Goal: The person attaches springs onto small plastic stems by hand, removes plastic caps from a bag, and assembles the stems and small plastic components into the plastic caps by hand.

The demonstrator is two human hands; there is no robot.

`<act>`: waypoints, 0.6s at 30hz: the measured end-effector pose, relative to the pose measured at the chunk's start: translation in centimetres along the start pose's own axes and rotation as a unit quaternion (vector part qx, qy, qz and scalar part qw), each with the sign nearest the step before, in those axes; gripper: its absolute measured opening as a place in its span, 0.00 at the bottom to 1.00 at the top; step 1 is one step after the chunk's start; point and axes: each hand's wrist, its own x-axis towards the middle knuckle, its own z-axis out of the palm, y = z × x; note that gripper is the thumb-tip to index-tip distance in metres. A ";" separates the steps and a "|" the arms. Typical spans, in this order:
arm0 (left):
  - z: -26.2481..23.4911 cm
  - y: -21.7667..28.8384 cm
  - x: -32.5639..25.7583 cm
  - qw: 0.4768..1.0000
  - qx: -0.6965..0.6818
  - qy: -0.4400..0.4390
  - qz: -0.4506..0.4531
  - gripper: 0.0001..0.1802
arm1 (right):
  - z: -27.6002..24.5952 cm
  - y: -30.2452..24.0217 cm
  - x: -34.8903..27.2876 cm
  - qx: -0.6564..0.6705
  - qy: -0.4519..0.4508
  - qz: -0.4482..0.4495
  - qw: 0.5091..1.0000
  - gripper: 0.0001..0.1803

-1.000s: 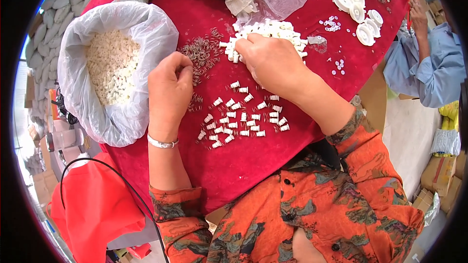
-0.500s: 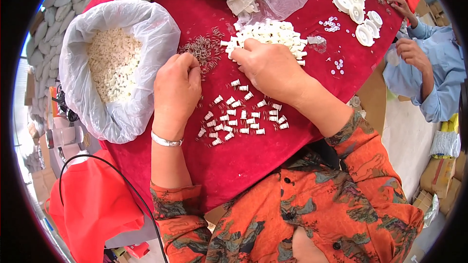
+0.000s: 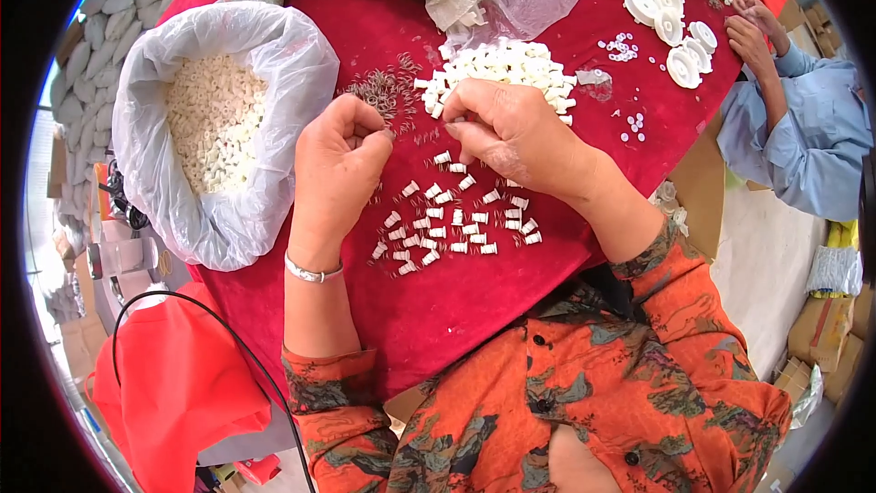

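My left hand (image 3: 342, 160) is closed in a pinch beside a pile of small metal springs (image 3: 388, 91); whatever is between its fingertips is too small to make out. Facing it across a short gap, my right hand (image 3: 516, 137) also pinches, its fingertips turned down and hiding what they hold. Behind the right hand lies a heap of small white plastic spools (image 3: 502, 64). Below both hands, several white spools with springs attached (image 3: 438, 219) lie scattered on the red cloth (image 3: 411, 310).
A bin lined with a plastic bag (image 3: 306, 55) holds many small cream parts at the left. White round plastic discs (image 3: 668, 23) and tiny white rings (image 3: 620, 46) lie to the right. A co-worker's hands (image 3: 753, 32) work at the far right edge.
My right hand has drawn back from the spool heap toward me. The left hand has shifted slightly right, away from the springs. The co-worker's hands have come together.
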 end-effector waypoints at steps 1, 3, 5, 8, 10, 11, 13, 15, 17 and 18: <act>0.1 0.2 0.0 1.000 0.001 0.000 0.000 0.02 | 0.2 0.2 0.1 0.024 0.006 -0.007 1.000 0.07; 0.7 0.6 -0.1 0.982 -0.184 -0.021 -0.042 0.02 | 0.1 0.1 0.1 0.048 0.013 -0.014 0.999 0.09; 1.1 0.4 -0.2 0.970 -0.239 -0.039 -0.032 0.03 | -0.5 -1.1 0.3 0.235 0.001 0.138 0.962 0.10; 1.7 0.5 -0.2 0.948 -0.306 -0.082 -0.015 0.05 | -1.0 -1.4 0.5 0.382 -0.006 0.212 0.900 0.12; 1.9 0.6 -0.3 0.942 -0.319 -0.105 -0.007 0.06 | -0.9 -1.4 0.5 0.421 -0.005 0.214 0.881 0.12; 2.1 0.7 -0.4 0.937 -0.331 -0.113 -0.013 0.06 | -0.9 -1.4 0.5 0.436 -0.013 0.219 0.873 0.12; 2.1 0.7 -0.5 0.935 -0.333 -0.123 -0.013 0.05 | -0.9 -1.4 0.5 0.451 -0.021 0.223 0.864 0.12; 2.1 0.7 -0.5 0.939 -0.323 -0.121 -0.015 0.06 | -1.1 -1.5 0.5 0.458 -0.022 0.216 0.862 0.11; 2.3 0.7 -0.5 0.942 -0.313 -0.120 -0.017 0.06 | -1.0 -1.7 0.4 0.465 -0.024 0.219 0.857 0.11; 2.3 0.7 -0.6 0.938 -0.324 -0.120 -0.016 0.06 | -1.0 -1.8 0.4 0.473 -0.026 0.221 0.852 0.11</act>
